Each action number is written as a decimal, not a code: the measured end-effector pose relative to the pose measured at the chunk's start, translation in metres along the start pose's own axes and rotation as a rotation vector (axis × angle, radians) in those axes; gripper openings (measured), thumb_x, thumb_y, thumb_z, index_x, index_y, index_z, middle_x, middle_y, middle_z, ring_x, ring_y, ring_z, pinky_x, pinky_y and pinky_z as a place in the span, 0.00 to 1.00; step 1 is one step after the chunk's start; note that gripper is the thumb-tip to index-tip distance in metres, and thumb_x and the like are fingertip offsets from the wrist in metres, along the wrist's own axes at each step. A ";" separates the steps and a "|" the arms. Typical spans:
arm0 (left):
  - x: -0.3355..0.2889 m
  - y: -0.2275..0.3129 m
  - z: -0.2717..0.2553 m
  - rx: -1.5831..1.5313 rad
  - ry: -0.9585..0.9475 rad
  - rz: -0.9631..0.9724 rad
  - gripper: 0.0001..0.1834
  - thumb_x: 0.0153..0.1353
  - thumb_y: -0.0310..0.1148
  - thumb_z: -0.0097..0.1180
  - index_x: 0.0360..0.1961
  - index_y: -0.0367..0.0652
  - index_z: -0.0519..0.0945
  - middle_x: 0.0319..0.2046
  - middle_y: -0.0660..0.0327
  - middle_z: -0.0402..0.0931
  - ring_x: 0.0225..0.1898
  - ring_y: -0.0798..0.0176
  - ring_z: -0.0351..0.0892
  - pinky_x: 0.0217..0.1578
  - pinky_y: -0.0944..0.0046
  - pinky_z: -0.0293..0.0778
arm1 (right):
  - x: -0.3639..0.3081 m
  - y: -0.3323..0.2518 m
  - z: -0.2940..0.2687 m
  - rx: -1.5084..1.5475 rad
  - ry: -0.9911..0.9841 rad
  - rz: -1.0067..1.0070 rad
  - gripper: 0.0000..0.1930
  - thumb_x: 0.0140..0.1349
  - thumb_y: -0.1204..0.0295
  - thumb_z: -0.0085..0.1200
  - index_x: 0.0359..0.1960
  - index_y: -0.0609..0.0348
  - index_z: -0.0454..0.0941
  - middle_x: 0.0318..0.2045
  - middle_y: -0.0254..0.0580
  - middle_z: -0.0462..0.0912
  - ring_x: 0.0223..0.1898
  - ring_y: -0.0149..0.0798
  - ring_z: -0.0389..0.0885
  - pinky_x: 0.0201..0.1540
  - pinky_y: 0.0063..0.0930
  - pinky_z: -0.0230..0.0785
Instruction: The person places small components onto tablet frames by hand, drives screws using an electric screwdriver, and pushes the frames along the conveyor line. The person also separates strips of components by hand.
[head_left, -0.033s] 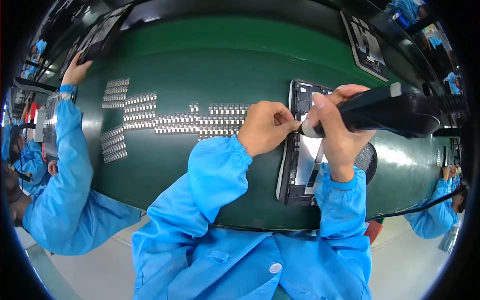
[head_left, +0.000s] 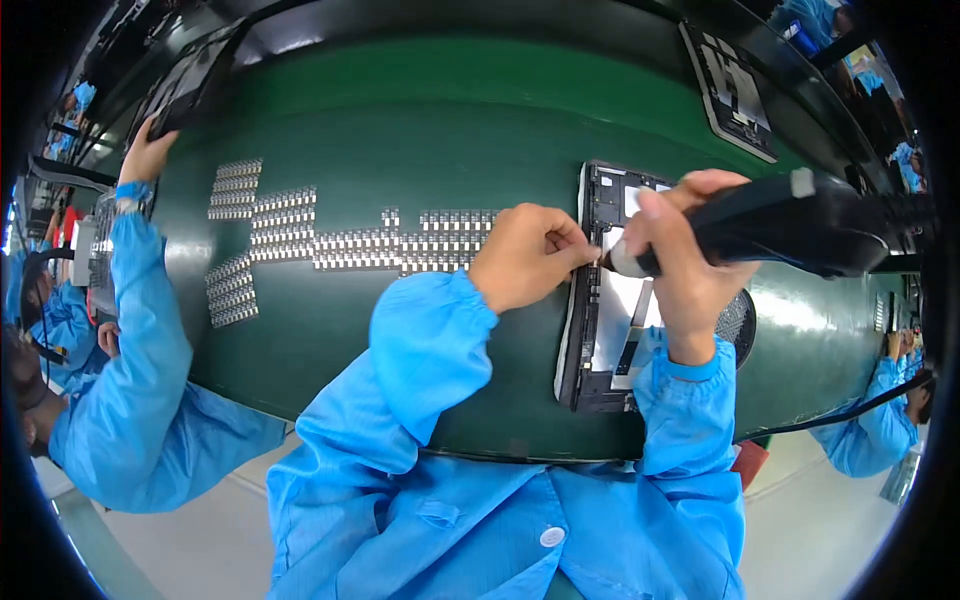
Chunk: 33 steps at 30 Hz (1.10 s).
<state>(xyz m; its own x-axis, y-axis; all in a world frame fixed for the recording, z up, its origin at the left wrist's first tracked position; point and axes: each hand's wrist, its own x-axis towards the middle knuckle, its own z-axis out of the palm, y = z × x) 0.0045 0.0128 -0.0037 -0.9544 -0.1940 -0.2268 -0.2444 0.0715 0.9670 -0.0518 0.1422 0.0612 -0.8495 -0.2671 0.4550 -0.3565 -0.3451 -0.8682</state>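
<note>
My right hand (head_left: 690, 275) is wrapped round a black electric screwdriver (head_left: 800, 225), whose tip points left and down at the device below. Under it lies a flat, opened tablet-like device (head_left: 588, 385), with a dark frame and silver panels inside. The thumb and forefinger of my left hand (head_left: 528, 258) pinch together at the device's left edge, right beside the screwdriver tip. Whatever sits between those fingertips is too small to make out. Left of my left hand, rows of small circuit boards (head_left: 355, 249) lie in joined panels on the green table (head_left: 400, 130).
Behind my right wrist stands a round black dish (head_left: 738, 322), partly hidden. Another opened device (head_left: 735, 95) rests at the back right. On the left, a co-worker's hand (head_left: 147, 157) touches a dark flat device (head_left: 198, 80). A black cable (head_left: 840, 408) runs at right.
My hands and the screwdriver keep almost the same pose, with a very slight shift. At the far left, the dark device by the co-worker's hand has shifted slightly.
</note>
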 end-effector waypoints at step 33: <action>-0.028 0.000 -0.106 0.456 -0.031 -0.062 0.11 0.48 0.15 0.60 0.35 0.32 0.76 0.29 0.65 0.71 0.29 0.76 0.69 0.31 0.77 0.69 | -0.017 -0.020 -0.179 -0.174 0.299 -0.126 0.13 0.47 0.81 0.66 0.31 0.65 0.73 0.16 0.36 0.77 0.15 0.26 0.75 0.17 0.17 0.66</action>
<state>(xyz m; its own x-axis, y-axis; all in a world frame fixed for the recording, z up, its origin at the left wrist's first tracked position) 0.0495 -0.0851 0.0150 -0.9386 -0.1828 -0.2925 -0.3449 0.4849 0.8037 -0.1000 0.3143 0.0351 -0.8617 0.0510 0.5048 -0.5044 -0.1937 -0.8415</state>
